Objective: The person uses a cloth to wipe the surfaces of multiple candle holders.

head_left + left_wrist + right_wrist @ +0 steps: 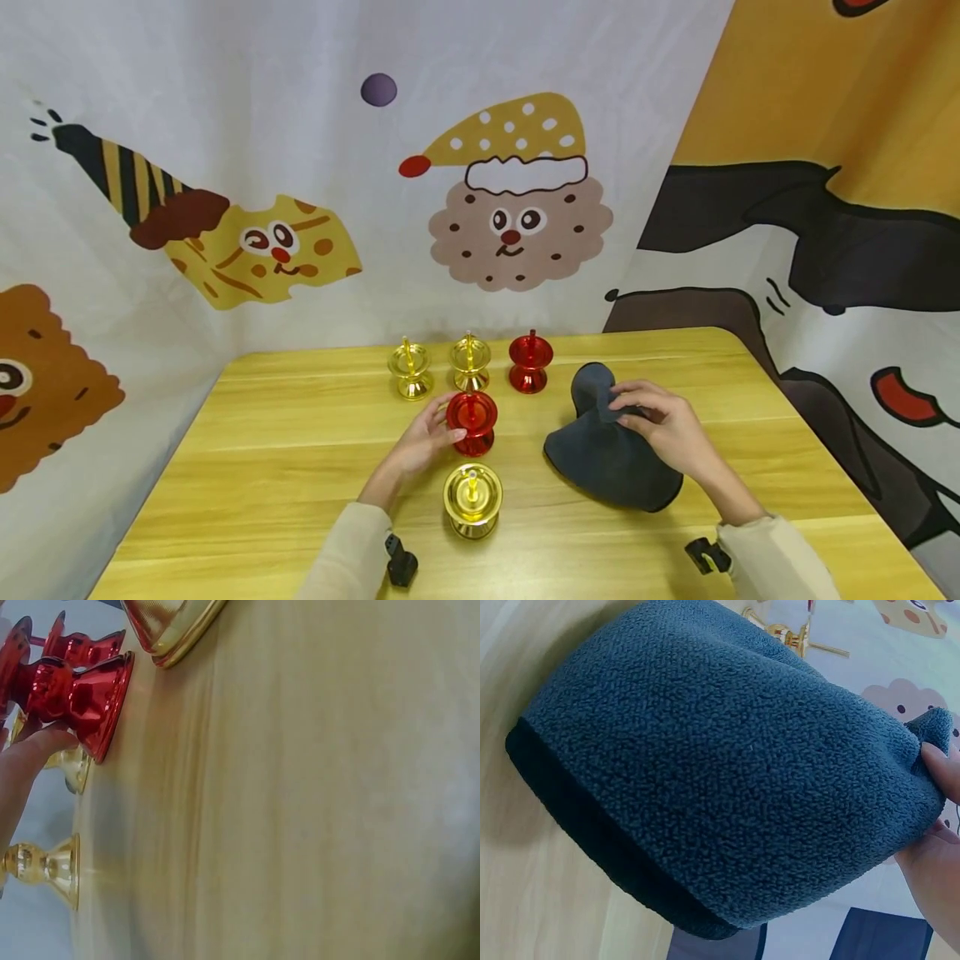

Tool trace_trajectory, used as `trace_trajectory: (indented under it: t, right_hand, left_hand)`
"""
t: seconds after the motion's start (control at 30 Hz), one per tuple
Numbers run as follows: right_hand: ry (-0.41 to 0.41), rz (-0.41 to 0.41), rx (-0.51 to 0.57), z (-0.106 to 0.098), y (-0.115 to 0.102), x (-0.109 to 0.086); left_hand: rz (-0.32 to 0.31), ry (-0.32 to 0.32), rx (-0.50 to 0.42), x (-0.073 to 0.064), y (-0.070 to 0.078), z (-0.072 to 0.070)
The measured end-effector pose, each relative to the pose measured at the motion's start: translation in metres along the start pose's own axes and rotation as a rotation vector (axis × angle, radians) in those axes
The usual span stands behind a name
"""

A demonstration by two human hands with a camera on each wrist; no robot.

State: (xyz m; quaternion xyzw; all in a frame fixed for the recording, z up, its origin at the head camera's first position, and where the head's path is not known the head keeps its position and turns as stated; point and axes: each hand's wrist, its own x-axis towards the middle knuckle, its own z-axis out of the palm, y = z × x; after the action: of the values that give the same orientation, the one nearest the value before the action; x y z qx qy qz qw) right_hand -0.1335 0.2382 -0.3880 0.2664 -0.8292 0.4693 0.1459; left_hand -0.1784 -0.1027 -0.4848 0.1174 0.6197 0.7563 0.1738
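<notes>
In the head view my left hand (422, 439) has its thumb and fingers round a red metallic candle holder (472, 427) with a short centre spike. The left wrist view shows my fingertips against the waist of that red holder (71, 694), whose flared base is close to the tabletop; whether it touches cannot be told. My right hand (670, 421) pinches a dark blue-grey cloth (615, 458) near its top, and the rest drapes down over the table. Up close the cloth (727, 765) looks fluffy, with a darker hem. A gold candle holder (472, 500) stands just nearer than the red one.
Along the back of the wooden table (300, 467) stand a gold holder (410, 368), another gold holder (470, 362) and a red holder (531, 364). A white curtain (285, 67) with cartoon prints hangs behind the table's far edge.
</notes>
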Motion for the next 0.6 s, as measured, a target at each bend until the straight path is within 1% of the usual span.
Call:
trace_trajectory:
  t: [0.2, 0.3, 0.43, 0.53, 0.6]
  right_hand:
    - [-0.010, 0.016, -0.008, -0.001, 0.001, -0.002]
    - [-0.013, 0.022, -0.030, -0.001, 0.001, -0.003]
    - [-0.015, 0.033, -0.048, -0.002, 0.002, -0.005]
    - [-0.017, 0.039, -0.047, -0.002, 0.004, -0.006]
    - [-0.018, 0.039, -0.047, -0.002, 0.005, -0.006]
  left_hand:
    - [0.002, -0.016, 0.060, -0.001, 0.005, -0.004]
    - [-0.005, 0.003, 0.067, -0.002, 0.011, -0.009]
    - [0.015, 0.038, 0.105, -0.004, 0.027, -0.016]
    - [0.031, 0.056, 0.154, -0.006, 0.043, -0.018]
    - [0.031, 0.073, 0.165, -0.008, 0.054, -0.018]
